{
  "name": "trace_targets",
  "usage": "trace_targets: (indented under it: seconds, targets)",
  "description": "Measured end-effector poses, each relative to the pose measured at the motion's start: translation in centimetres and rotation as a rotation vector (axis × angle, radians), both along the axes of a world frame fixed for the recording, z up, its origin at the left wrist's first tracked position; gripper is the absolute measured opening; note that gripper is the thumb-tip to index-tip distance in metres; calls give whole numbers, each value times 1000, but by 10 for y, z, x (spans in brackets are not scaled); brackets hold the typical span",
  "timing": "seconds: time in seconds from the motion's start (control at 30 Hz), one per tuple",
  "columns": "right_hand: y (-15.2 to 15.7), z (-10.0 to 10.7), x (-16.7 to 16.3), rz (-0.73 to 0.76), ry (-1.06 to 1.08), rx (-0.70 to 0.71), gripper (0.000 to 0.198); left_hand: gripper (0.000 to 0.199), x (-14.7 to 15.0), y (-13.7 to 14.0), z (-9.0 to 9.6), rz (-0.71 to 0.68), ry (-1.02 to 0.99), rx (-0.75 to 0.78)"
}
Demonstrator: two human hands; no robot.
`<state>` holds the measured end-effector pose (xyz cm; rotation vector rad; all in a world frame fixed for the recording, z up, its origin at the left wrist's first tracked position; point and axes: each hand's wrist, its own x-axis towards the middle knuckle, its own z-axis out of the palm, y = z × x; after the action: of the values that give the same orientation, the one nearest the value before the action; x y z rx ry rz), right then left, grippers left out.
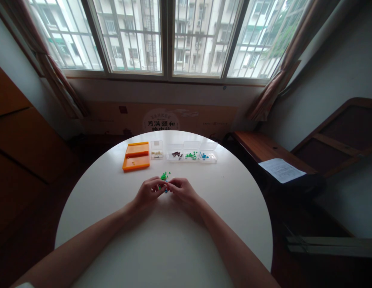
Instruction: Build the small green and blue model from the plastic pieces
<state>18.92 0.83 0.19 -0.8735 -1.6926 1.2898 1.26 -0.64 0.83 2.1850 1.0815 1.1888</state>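
My left hand [149, 190] and my right hand [182, 189] meet over the middle of the white round table [138, 248]. Both are closed in a pinch, fingertips almost touching, around small plastic building bricks. A bit of blue brick [166, 191] shows just below the fingertips. Beyond the fingers is a small cluster of green bricks [163, 176], partly hidden by my left hand; I cannot tell whether it is joined to the held bricks. The exact shape of what each hand grips is too small to make out.
An orange two-part tray [137, 161] with a few tiny yellowish pieces stands at the back left. Beside it is a clear box [157, 155] of pale pieces. Further right, a clear divided box [192, 160] holds brown, green and blue pieces. Paper [282, 170] lies on a bench.
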Motion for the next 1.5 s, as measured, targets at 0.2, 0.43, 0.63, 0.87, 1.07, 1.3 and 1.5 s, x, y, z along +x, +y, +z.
trace_targets:
  seconds: [0.2,0.43,0.63,0.87,1.07,1.3,1.5]
  targets:
    - [0,0,0,-11,-12,-9,26,15,1,-2,2,63,2,-25]
    - [-1,1,0,-16,-27,-5,27,18,1,-2,1,73,10,-30]
    - [0,0,0,-13,-29,1,25,15,1,-2,1,64,0,-24]
    - [0,0,-1,-10,-38,5,27,16,1,-2,1,73,-3,-16]
    - [0,-1,0,-11,-54,34,29,17,1,-2,2,79,13,-23]
    - [-1,0,0,-20,-55,28,31,18,1,-3,3,90,10,-18]
    - [0,-2,-1,-4,-18,10,30,18,1,-3,3,86,16,-6]
